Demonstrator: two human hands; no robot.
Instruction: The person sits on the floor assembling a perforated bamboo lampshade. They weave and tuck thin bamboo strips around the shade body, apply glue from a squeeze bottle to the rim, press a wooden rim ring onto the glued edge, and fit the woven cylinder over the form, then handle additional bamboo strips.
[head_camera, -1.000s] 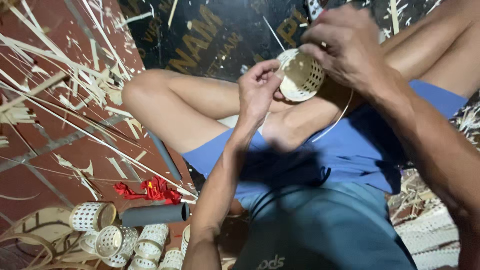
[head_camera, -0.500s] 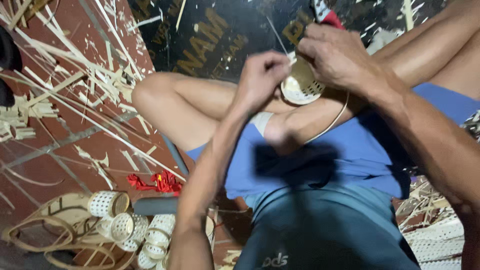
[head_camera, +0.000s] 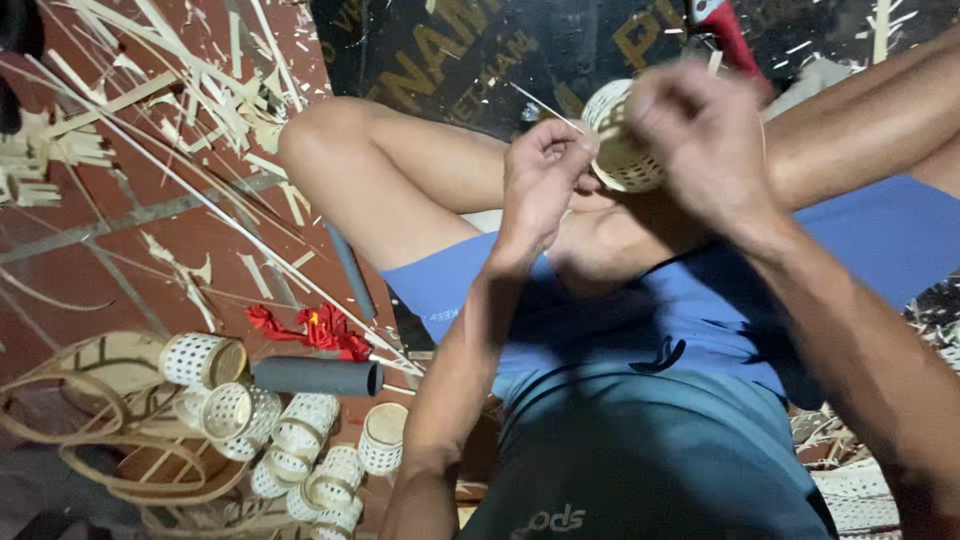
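Observation:
A small pale woven cup (head_camera: 622, 150) is held over my crossed legs. My right hand (head_camera: 705, 140), blurred by motion, wraps around its right side. My left hand (head_camera: 545, 180) sits at the cup's left edge with its fingers pinched on a thin pale strip (head_camera: 545, 108) that runs up and left from the rim. The lower part of the cup is hidden behind my hands.
Several finished woven cups (head_camera: 290, 430) lie clustered at the lower left beside a dark grey tube (head_camera: 318, 376), red scraps (head_camera: 315, 328) and coiled flat strips (head_camera: 90, 400). Loose splints litter the red tiled floor (head_camera: 120, 230). A red-handled tool (head_camera: 722, 28) lies beyond the cup.
The view has drawn closer and shifted. My right hand has moved over the cup's right side, and my left hand has pulled the thin strip out at the left.

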